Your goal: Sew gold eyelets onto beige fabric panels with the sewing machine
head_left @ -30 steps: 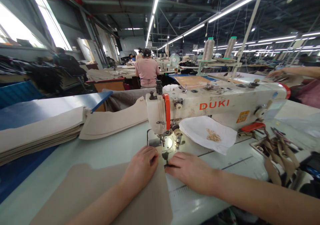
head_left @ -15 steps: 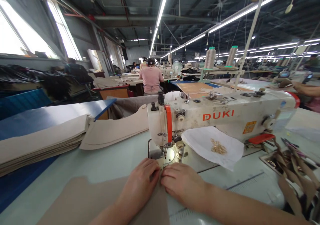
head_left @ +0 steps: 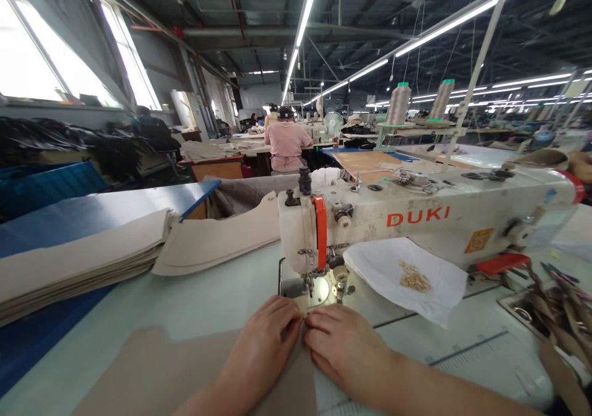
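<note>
A flat beige fabric panel [head_left: 185, 367] lies on the pale table in front of the sewing machine [head_left: 361, 216]. My left hand [head_left: 268, 336] is closed on the panel's upper right edge, fingertips pinched just short of the needle [head_left: 311, 289]. Close beside it, my right hand [head_left: 345, 345] pinches the same edge, its fingers curled and nearly touching the left ones. The exact spot between the fingertips is hidden.
Stacked beige panels [head_left: 83, 249] lie at left, with another panel [head_left: 217, 243] beside them. A white cloth [head_left: 379, 268] holds small gold-coloured metal pieces [head_left: 414, 276]. Brown straps [head_left: 550, 323] and scissors lie at right. A person in pink [head_left: 287, 138] sits ahead.
The view has shifted slightly, so the machine and its surroundings sit a little further right. Both hands keep their pinch on the panel near the needle.
</note>
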Available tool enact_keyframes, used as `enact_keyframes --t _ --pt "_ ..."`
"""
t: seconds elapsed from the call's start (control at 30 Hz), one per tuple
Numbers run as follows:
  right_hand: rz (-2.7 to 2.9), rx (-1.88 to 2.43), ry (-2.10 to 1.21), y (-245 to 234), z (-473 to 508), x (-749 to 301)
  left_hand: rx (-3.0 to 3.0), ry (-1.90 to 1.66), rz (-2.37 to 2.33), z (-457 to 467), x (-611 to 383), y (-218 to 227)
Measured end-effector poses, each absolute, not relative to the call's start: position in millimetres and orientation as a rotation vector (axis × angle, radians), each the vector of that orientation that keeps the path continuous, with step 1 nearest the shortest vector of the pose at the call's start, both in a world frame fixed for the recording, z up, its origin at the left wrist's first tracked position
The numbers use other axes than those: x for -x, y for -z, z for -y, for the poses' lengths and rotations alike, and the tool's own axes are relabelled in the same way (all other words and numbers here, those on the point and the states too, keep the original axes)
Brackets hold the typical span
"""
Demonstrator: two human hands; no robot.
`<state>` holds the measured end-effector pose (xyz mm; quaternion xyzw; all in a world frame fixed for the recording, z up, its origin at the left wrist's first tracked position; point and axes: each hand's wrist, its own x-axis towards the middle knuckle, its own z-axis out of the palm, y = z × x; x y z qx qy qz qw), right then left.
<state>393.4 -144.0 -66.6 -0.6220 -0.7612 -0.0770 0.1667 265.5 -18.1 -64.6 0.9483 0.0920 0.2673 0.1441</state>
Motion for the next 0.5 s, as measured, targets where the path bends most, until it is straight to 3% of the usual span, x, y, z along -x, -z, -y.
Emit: enact_keyframes --t 0.5 --pt "2.242 1.675 0.364 81 144 -396 -2.788 -0.824 -0.222 17 -267 65"
